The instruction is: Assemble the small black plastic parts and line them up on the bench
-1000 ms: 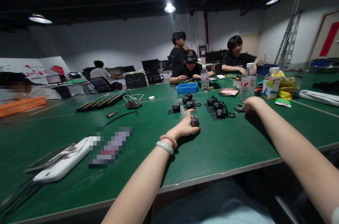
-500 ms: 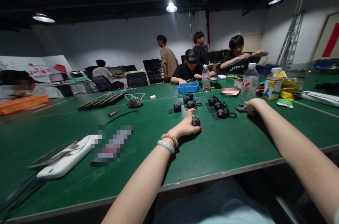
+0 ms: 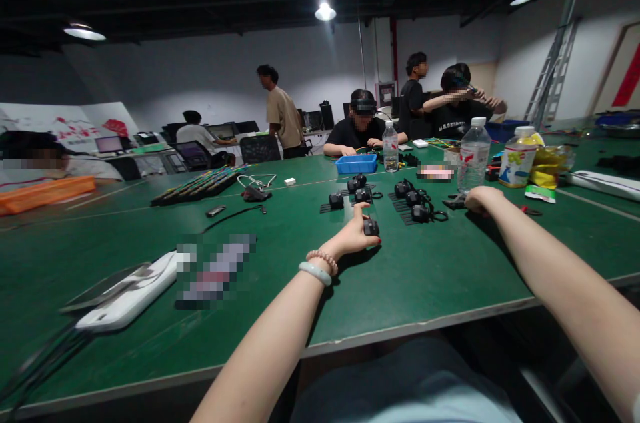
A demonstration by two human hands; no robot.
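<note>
My left hand (image 3: 353, 233), with a beaded bracelet and a pale bangle at the wrist, grips a small black device with a rounded body (image 3: 371, 227) between thumb and fingers, just above the green table. My right hand (image 3: 484, 199) is bent down over a pair of pliers (image 3: 454, 201). The dark jaws stick out left of the hand, whose fingertips are hidden. A small red piece (image 3: 531, 211) shows right of the wrist; I cannot tell whether it belongs to the pliers. Several similar black devices (image 3: 419, 212) with black straps lie beyond my hands.
Beyond the devices are a blue tray (image 3: 356, 164), water bottles (image 3: 473, 155) and a labelled drink bottle (image 3: 517, 157). On the left lie a white power strip (image 3: 133, 293), a cable bundle (image 3: 200, 185) and an orange tray (image 3: 47, 195). Co-workers sit across the table (image 3: 280, 323).
Both my hands stay almost in place. The red piece has come into view beside my right wrist. In the background, one standing person has moved left and another right; the seated person's arms are raised higher.
</note>
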